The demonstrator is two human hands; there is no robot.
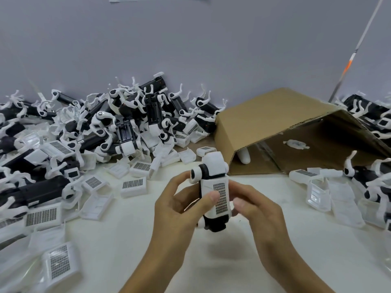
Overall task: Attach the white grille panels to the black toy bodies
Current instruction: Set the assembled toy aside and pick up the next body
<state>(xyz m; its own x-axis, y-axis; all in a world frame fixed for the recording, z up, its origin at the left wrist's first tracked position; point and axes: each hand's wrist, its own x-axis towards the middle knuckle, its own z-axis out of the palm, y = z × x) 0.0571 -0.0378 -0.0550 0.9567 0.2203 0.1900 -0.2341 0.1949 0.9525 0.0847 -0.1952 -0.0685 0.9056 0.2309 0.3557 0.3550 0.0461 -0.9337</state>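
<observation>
I see both hands holding a black plastic toy body [213,226] upright above the white table [131,240], a white grille panel with a dark mesh strip [218,197] lying on its front. My left hand [179,206] grips one side, thumb on the panel; my right hand [257,208] clasps the other. My right fingers hide the far edge. The tipped brown cardboard box [264,117] holds two small white pieces I cannot make out.

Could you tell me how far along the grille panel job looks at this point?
Done: how many are finished cannot be told. In hand: both hands, left hand and right hand, hold one toy body with a panel on it. Left: a pile of black bodies and loose grille panels on the table.
</observation>
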